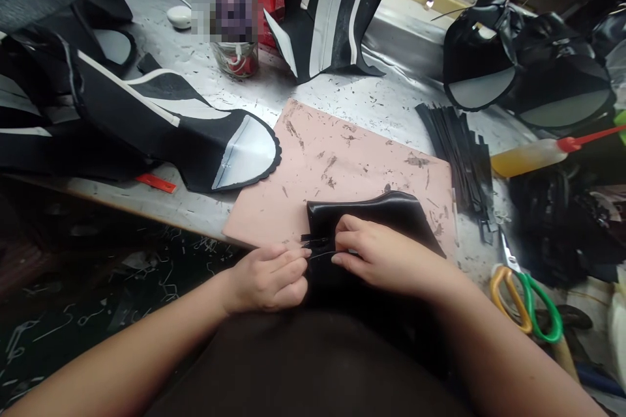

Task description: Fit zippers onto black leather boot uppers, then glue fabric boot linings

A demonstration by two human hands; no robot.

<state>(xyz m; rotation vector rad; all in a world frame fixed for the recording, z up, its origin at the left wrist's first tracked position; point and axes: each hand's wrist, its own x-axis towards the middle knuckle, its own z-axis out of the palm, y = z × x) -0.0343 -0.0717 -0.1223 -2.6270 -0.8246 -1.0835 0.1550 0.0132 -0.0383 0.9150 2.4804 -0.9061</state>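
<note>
A glossy black leather piece [386,212] lies at the near edge of a pink cutting mat [342,163]. My left hand [271,277] has its fingers curled and pinches the piece's left edge, where thin black strips stick out. My right hand [379,254] presses down on the same edge from the right, its fingers closed on the leather and a thin strip. The two hands almost touch each other.
A pile of narrow black strips [457,146] lies right of the mat. Scissors with orange and green handles [525,296] and a glue bottle with a red nozzle [531,156] sit at right. Black-and-white boot uppers [195,127] lie at left, another [327,13] stands behind.
</note>
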